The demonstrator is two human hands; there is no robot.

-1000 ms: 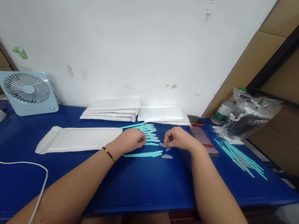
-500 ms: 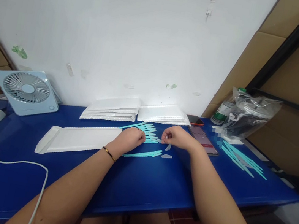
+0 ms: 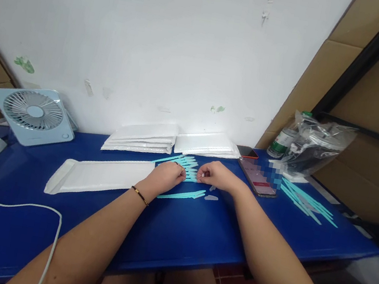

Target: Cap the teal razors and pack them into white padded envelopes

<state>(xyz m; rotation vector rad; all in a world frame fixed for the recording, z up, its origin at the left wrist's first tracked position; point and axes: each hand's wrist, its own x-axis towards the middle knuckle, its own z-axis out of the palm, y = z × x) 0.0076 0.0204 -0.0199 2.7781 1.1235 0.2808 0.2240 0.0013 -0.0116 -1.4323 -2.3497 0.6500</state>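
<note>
Slim teal eyebrow razors (image 3: pixel 188 163) lie fanned side by side on the blue table. My left hand (image 3: pixel 169 175) is closed over their near side, fingertips pinched on a teal razor; its handle is hidden under the hand. Just to the right, my right hand (image 3: pixel 212 174) has its thumb and fingers pinched at the razor's tip, around what looks like a small translucent blade cap mostly hidden by the fingers. More teal razors (image 3: pixel 180 194) lie in front of my left hand. A loose translucent cap (image 3: pixel 211 198) rests below my right hand, with another partly covered beside it.
A flat white padded mailer (image 3: pixel 102 176) lies left of my left hand. Stacked mailers (image 3: pixel 141 136) stand against the wall. Phones (image 3: pixel 258 177), more teal razors (image 3: pixel 307 202), a bottle (image 3: pixel 282 142) and a plastic bag (image 3: pixel 315 147) are rightward; a fan (image 3: pixel 33 114) and white cable (image 3: pixel 27 205) leftward.
My right hand has moved left, closer to my left hand and the fanned razors. The left hand has barely shifted.
</note>
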